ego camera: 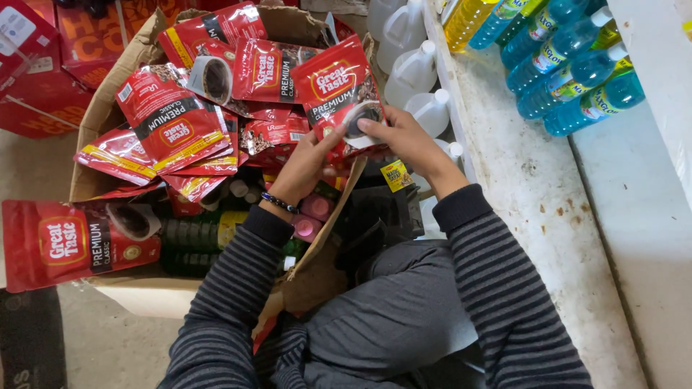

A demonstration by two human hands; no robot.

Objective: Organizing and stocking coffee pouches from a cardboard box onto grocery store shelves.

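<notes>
Both my hands hold one red coffee pouch (339, 90) upright over an open cardboard box (108, 101). My left hand (306, 162) grips its lower left edge; a dark beaded bracelet sits on that wrist. My right hand (404, 140) grips its lower right corner, thumb across the printed cup. Several more red pouches (173, 119) lie heaped in the box, and one large red pouch (68, 241) rests on the box's near left edge. Pink-capped and green bottles (313, 209) show beneath the pouches. Both sleeves are grey-striped.
White plastic jugs (411, 65) stand right of the box. A worn white shelf (533, 194) runs along the right, with blue (577, 79) and yellow (468, 21) liquid bottles lying at its far end. Red cartons (43, 65) sit at far left. My knees fill the bottom centre.
</notes>
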